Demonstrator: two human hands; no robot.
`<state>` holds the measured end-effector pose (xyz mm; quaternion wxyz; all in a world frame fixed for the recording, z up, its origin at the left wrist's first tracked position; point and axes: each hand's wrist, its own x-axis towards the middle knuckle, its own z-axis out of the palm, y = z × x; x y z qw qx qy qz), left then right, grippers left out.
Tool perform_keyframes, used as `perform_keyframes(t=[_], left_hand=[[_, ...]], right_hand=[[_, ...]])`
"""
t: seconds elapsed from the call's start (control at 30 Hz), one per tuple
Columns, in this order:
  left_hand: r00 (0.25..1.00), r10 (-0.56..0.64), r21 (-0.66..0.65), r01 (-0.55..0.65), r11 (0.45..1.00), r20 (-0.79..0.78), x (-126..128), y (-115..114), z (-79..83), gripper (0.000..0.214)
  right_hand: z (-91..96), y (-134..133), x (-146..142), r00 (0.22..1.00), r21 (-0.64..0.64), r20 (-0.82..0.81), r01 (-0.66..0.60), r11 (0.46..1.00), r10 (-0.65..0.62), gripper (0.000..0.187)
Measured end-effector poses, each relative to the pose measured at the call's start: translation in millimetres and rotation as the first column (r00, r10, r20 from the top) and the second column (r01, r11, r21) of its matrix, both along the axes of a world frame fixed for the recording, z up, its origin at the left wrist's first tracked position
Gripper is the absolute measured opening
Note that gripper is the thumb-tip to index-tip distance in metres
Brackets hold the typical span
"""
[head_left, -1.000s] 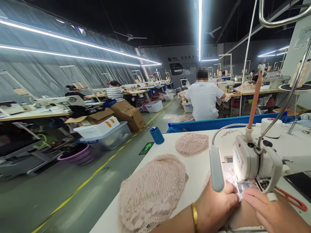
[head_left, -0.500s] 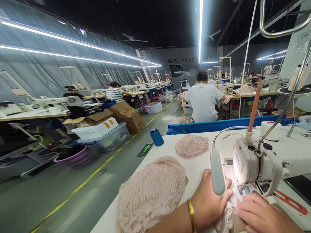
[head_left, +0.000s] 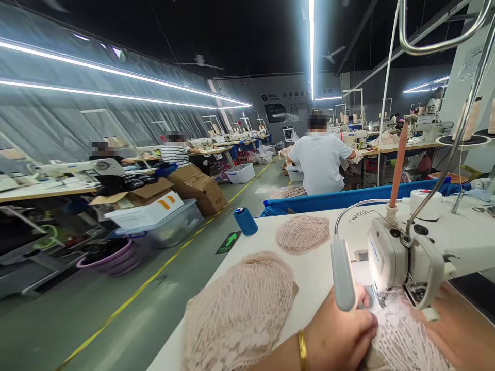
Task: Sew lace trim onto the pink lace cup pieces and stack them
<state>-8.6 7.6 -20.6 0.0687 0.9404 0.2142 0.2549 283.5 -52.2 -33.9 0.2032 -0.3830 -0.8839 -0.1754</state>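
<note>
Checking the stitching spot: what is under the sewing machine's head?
Pale lace shows under the head, between left hand and right hand. Whatever is directly beneath the lace is covered; the head partly hides the right hand.

The sewing machine (head_left: 386, 252) partly hides the right hand (head_left: 454, 322); the bottom edge crops lace (head_left: 406, 337).

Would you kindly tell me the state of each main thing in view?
Slim grey lamp, lit
White ceiling strip light, lit
Blue thread cone, standing
Large beige lace pile, lying unheld
Beige lace piece, partly under white sewing machine
Left hand, fingers curled
Right hand, partly hidden
</note>
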Motion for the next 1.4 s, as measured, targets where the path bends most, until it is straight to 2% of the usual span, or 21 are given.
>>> perform_keyframes(t=[0.07, 0.1, 0.17, 0.23, 0.3, 0.4, 0.53, 0.67, 0.83, 0.97, 1.23, 1.4], left_hand=[[0.999, -0.049, 0.027, 0.049, 0.998, -0.003, 4, -1, -6.2, 0.009], [0.997, -0.079, 0.050, 0.079, 0.996, -0.001, 7, 0, -9.3, 0.010], [0.991, -0.132, 0.086, 0.132, 0.988, 0.004, 10, 1, -15.2, 0.013], [0.988, -0.156, 0.093, 0.156, 0.983, -0.001, 11, 4, -20.2, 0.014], [0.986, -0.164, 0.086, 0.164, 0.983, -0.010, 10, 5, -24.0, 0.014], [0.983, -0.180, 0.100, 0.181, 0.978, -0.019, 9, 5, -27.0, 0.014], [0.980, -0.186, 0.097, 0.193, 0.976, -0.076, 8, 3, -26.7, 0.015], [0.979, -0.181, 0.069, 0.188, 0.980, -0.095, 8, 2, -23.6, 0.014], [0.984, -0.160, 0.097, 0.167, 0.981, -0.075, 8, 1, -23.2, 0.011], [0.990, -0.121, 0.115, 0.129, 0.985, -0.076, 8, 0, -23.6, 0.010], [0.996, -0.039, 0.066, 0.044, 0.997, -0.083, 9, -2, -10.2, 0.008], [0.993, -0.093, 0.130, 0.102, 0.986, -0.069, 10, -2, -16.2, 0.009]], right_hand=[[-7.7, 0, 1, 0.987, 0.061, -0.154, 0.055, 0.997, -0.045, 0.038], [-11.0, -1, -1, 0.982, 0.076, -0.190, 0.034, 0.997, -0.019, 0.041], [-14.7, -4, -9, 0.985, 0.049, -0.151, -0.071, 0.996, 0.078, 0.045], [-13.6, -9, -17, 0.989, -0.053, -0.036, -0.142, 0.988, 0.140, 0.047], [-9.9, -13, -21, 0.997, -0.128, 0.035, -0.060, 0.990, 0.065, 0.047], [-5.3, -16, -16, 0.997, -0.173, 0.057, 0.064, 0.983, -0.054, 0.040], [-6.8, -15, -7, 0.997, -0.253, 0.071, 0.011, 0.967, 0.007, 0.036], [-13.4, -15, -4, 0.989, -0.217, 0.134, 0.087, 0.972, -0.059, 0.046], [-20.6, -16, -5, 0.996, -0.133, -0.008, 0.083, 0.988, -0.085, 0.047], [-23.6, -15, -6, 0.993, -0.124, -0.037, 0.111, 0.986, -0.116, 0.044], [-19.7, -2, 6, 0.998, -0.070, 0.048, 0.053, 0.996, -0.050, 0.050], [-25.0, -8, -5, 0.995, -0.071, -0.016, -0.097, 0.993, 0.097, 0.059]])
